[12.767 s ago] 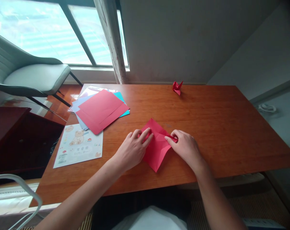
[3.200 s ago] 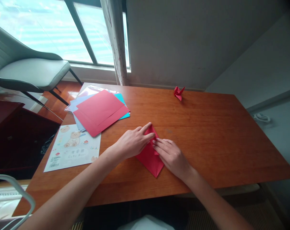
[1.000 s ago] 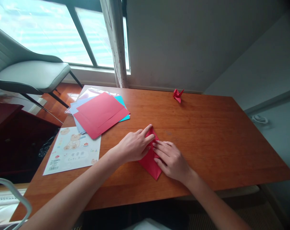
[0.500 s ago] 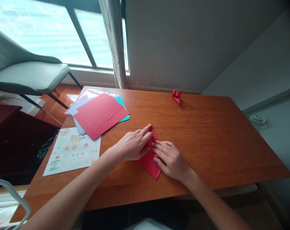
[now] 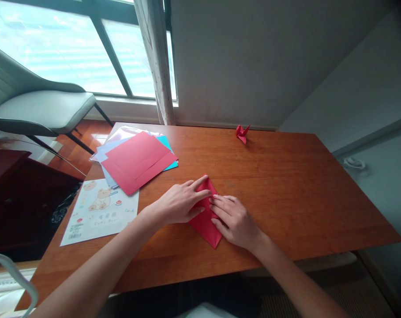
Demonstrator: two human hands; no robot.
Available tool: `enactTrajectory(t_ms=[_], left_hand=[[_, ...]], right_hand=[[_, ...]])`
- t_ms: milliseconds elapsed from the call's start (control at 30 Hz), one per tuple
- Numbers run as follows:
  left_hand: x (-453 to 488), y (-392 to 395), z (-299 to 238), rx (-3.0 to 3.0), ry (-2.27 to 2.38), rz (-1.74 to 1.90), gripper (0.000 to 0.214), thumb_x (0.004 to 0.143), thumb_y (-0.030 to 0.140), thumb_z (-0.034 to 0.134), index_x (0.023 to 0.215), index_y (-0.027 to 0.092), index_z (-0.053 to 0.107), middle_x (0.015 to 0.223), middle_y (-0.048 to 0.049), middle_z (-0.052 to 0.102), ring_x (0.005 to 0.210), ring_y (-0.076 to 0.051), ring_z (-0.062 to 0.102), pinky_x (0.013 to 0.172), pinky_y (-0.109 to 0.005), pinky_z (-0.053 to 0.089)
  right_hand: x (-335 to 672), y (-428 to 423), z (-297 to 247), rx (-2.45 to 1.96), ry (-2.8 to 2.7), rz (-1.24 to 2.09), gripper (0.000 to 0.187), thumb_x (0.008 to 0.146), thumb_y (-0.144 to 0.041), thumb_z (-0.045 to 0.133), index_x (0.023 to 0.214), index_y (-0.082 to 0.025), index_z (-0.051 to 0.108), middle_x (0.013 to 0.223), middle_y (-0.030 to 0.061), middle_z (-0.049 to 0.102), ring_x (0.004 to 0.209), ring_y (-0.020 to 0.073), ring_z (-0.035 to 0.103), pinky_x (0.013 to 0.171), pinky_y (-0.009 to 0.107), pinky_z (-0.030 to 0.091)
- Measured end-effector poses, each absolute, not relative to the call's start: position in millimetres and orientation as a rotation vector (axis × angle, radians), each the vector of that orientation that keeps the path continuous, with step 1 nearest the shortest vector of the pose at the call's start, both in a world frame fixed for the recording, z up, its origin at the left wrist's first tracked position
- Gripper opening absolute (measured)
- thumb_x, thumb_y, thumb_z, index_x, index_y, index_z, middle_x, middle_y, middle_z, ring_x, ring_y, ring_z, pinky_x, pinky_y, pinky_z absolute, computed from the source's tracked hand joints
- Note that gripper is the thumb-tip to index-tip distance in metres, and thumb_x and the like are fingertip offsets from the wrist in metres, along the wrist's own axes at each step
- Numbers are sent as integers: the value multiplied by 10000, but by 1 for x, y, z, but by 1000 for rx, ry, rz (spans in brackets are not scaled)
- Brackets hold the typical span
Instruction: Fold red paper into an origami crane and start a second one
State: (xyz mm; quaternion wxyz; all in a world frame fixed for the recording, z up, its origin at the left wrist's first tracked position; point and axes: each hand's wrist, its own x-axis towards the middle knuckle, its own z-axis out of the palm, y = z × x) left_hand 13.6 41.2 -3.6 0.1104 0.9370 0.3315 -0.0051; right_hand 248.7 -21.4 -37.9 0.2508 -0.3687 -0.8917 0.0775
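- Lying on the brown table (image 5: pixel 302 198), the folded red paper (image 5: pixel 205 223) is touched from both sides.
- The left hand (image 5: pixel 182 202) is spread out on it.
- The right hand (image 5: pixel 235 218) is laid on it, uncurled.

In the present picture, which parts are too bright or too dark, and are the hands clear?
Head view: the window is nearly washed out; head view: the wall is dim, the top right corner almost black; head view: left hand, right hand and folded paper look fairly sharp.
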Motion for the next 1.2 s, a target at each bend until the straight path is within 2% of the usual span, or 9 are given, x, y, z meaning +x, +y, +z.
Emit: enactTrajectory(t_ms=[333,533,800,1200], left_hand=[[10,42,-7,2746,962,30,353,971,343,499,1321,307,525,1646,-153,267,1226,-317,618,861,-427,583],[12,41,-4,2723,978,13,240,979,341,490,1187,285,598,1630,-141,308,1188,-303,644,808,-397,590],[14,41,-3,2709,981,33,232,947,303,538,1169,275,598,1630,-146,306,1234,-307,616,834,-397,589],[16,40,-1,2700,997,15,304,947,301,530,1247,287,570,1623,-147,316,1204,-317,627,804,-408,596]], right_hand=[[248,-21,-35,-999,-2428,183,296,966,-199,561,1236,-134,663,1279,122,708,1267,254,612,1062,455,479],[248,-21,-30,-1031,-2449,256,304,961,-231,577,1239,-142,662,1290,113,703,1276,261,604,1082,470,459],[253,-7,-18,-1229,-2387,281,354,997,-334,516,1276,-163,652,1331,128,677,1289,279,597,1073,483,469],[244,-12,-12,-1281,-2556,215,394,1011,-343,496,1338,-168,629,1350,117,667,1340,290,545,1109,495,410]])
